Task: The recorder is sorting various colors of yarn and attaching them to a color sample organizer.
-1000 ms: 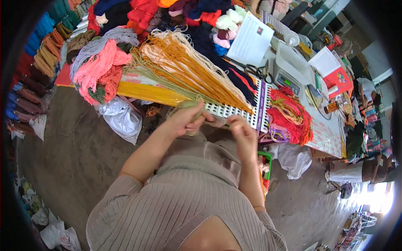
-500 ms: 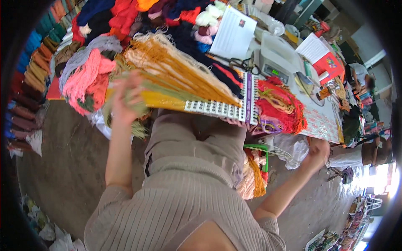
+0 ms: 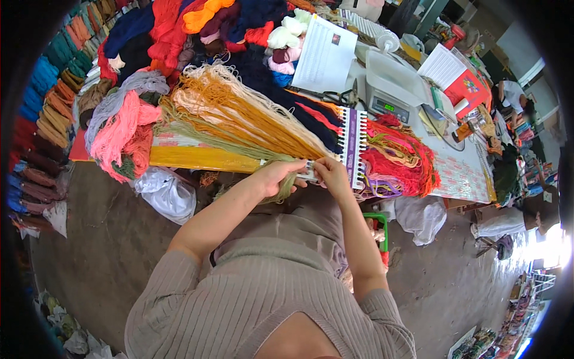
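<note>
At the table's near edge my left hand (image 3: 280,179) is closed round a loose bundle of olive-green yarn (image 3: 278,190), which drapes below the fingers. Right beside it, my right hand (image 3: 332,178) has its fingers pinched together at the white perforated card (image 3: 308,172); what lies between the fingertips is too small to make out. The card's purple-and-white strip (image 3: 353,140) stands just beyond my right hand. Mustard yarn (image 3: 257,122) and cream yarn (image 3: 239,90) fan out from the card to the left. Red and multicoloured yarn ends (image 3: 400,158) hang on its right.
Pink and grey yarn (image 3: 122,122) is heaped at the table's left end. Behind lie scissors (image 3: 344,97), a printed sheet (image 3: 324,57) and a digital scale (image 3: 388,107). A green-rimmed basket (image 3: 382,230) and a white plastic bag (image 3: 421,218) are below. Another person (image 3: 511,102) works far right.
My right hand has come in from far right, where pale strands stretched towards it, to the card. My left hand has moved right and down to the card with the green yarn.
</note>
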`<state>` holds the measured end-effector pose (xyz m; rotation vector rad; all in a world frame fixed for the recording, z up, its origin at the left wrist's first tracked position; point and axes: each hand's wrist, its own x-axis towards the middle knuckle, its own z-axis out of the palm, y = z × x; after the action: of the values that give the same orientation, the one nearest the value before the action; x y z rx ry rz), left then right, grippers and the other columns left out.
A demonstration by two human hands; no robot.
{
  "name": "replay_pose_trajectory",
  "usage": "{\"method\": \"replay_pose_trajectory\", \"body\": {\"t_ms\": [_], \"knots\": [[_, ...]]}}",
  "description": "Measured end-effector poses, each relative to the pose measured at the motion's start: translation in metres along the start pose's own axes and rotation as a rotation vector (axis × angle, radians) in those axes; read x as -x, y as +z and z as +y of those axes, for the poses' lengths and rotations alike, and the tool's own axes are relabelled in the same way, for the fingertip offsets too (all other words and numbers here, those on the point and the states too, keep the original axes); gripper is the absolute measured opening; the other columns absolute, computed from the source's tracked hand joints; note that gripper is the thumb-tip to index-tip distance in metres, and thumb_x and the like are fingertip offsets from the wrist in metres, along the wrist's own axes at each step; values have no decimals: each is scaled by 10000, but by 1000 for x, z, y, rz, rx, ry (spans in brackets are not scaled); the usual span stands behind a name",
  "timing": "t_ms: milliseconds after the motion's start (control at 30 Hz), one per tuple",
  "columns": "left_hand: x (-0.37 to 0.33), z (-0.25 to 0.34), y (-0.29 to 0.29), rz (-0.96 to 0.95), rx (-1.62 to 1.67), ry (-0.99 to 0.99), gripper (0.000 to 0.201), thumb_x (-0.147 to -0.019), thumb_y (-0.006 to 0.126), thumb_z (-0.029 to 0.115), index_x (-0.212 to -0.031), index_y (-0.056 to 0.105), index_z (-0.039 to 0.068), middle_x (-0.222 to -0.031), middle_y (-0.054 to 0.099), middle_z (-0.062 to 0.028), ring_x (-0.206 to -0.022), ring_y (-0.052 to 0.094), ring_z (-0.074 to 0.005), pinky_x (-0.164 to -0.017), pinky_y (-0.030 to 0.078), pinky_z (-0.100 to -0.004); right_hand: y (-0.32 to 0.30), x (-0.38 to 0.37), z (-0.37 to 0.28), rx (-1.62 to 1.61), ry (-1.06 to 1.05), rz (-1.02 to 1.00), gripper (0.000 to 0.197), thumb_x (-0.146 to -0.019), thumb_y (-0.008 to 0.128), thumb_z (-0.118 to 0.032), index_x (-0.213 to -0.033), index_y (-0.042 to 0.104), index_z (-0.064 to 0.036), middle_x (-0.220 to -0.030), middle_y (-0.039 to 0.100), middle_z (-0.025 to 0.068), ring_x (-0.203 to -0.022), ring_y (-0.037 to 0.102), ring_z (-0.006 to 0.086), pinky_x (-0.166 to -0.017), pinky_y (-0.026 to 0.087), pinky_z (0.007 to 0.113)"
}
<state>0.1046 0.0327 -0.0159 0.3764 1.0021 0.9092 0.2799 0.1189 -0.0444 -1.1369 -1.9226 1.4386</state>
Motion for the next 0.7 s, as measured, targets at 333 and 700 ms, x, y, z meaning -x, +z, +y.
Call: {"method": "replay_pose_trajectory", "body": {"t_ms": [333, 700], "knots": [[-16, 5, -2, 65, -147, 60, 241, -883, 541, 314, -964, 597, 94, -881, 625, -10, -639, 583, -93, -463, 401, -224, 5, -5, 7, 146, 63, 103, 218, -835, 575, -248, -859, 661, -49, -634, 625, 54, -570, 595, 151, -555, 452, 292], [-47, -4, -7, 214, -516, 205, 234, -870, 470, 153, -714, 610, 48, -560, 558, -37, -476, 516, -111, -427, 377, -235, 7, -15, 8, -2, 121, -4, 239, -810, 627, -252, -823, 625, -13, -653, 615, 53, -593, 585, 111, -529, 438, 276]]}}
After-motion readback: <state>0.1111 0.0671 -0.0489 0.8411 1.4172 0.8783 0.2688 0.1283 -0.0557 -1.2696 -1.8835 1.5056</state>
